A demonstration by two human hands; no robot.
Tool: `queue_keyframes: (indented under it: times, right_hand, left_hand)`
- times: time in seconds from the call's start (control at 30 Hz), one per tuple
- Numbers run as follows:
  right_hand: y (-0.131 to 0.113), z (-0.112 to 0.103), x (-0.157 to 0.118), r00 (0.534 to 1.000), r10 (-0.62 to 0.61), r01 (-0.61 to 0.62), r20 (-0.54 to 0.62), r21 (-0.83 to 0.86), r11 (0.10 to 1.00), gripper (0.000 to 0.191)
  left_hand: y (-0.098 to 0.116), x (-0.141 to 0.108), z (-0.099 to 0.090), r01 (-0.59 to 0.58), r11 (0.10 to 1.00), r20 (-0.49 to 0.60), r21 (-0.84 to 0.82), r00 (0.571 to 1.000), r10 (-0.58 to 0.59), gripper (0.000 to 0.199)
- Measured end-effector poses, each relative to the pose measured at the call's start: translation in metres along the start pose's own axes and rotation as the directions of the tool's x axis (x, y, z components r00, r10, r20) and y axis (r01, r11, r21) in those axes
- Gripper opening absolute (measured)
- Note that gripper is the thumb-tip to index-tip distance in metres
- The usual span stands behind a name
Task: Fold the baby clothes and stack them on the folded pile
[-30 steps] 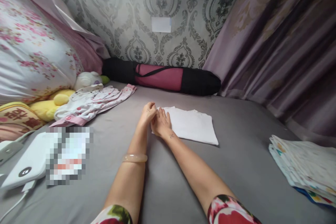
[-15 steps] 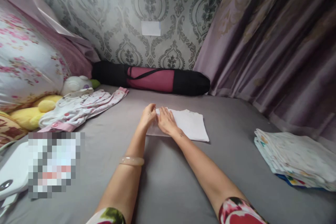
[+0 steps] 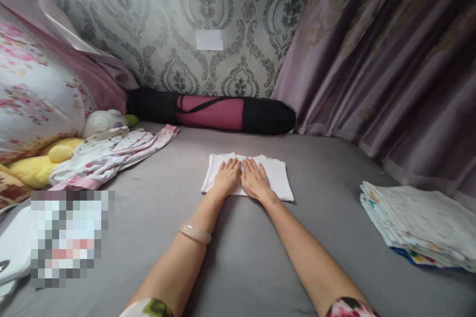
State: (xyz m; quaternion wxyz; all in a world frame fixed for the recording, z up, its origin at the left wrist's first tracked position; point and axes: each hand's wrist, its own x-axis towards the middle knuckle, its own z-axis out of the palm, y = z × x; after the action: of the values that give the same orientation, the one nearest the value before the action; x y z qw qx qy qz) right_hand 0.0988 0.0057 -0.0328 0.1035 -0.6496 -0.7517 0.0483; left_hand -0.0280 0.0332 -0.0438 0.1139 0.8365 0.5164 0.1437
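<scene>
A folded white cloth [image 3: 277, 178] lies flat on the grey bed sheet [image 3: 253, 252] in the middle of the view. My left hand [image 3: 227, 177] rests palm down on its left half, fingers stretched out. Beside it, my right hand [image 3: 255, 178] lies flat near the cloth's centre, its fingers pointing away from me. The two hands are side by side, and neither grips the cloth. A pale bangle [image 3: 195, 233] circles my left forearm.
Folded cloths [image 3: 420, 223] are stacked at the right. A patterned garment [image 3: 119, 153], a yellow plush toy [image 3: 40, 166] and a floral pillow [image 3: 37, 94] lie at the left. Along the wall stretches a black and red bag [image 3: 211, 112]. A blurred item is at the lower left.
My left hand has moved from the cloth's left edge onto its top and flattened. My right hand has shifted right. The cloth's left part, covered before, now shows.
</scene>
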Motion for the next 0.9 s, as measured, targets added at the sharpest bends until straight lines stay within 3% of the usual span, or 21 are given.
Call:
queue_keyframes:
  times: [0.2, 0.4, 0.57, 0.9]
  right_hand:
    - [0.002, -0.004, -0.001, 1.0, -0.012, 0.012, 0.003, 0.022, 1.0, 0.058]
    - [0.02, -0.014, -0.005, 0.995, 0.084, -0.083, -0.056, 0.028, 0.996, 0.058]
    - [0.029, -0.009, -0.008, 0.992, 0.119, -0.118, -0.031, 0.04, 0.992, 0.057]
    - [0.033, -0.01, -0.008, 0.994, 0.103, -0.1, -0.046, 0.068, 0.993, 0.057]
  left_hand:
    - [0.002, 0.001, -0.004, -0.011, 0.999, -0.012, 0.046, 1.0, 0.011, 0.047]
    - [-0.001, 0.001, -0.013, 0.078, 0.988, -0.148, 0.135, 0.987, -0.058, 0.049]
    - [-0.008, 0.0, -0.009, 0.139, 0.967, 0.0, 0.212, 0.99, -0.142, 0.056]
    - [-0.009, -0.001, -0.009, 0.1, 0.95, -0.011, 0.295, 0.995, -0.102, 0.057]
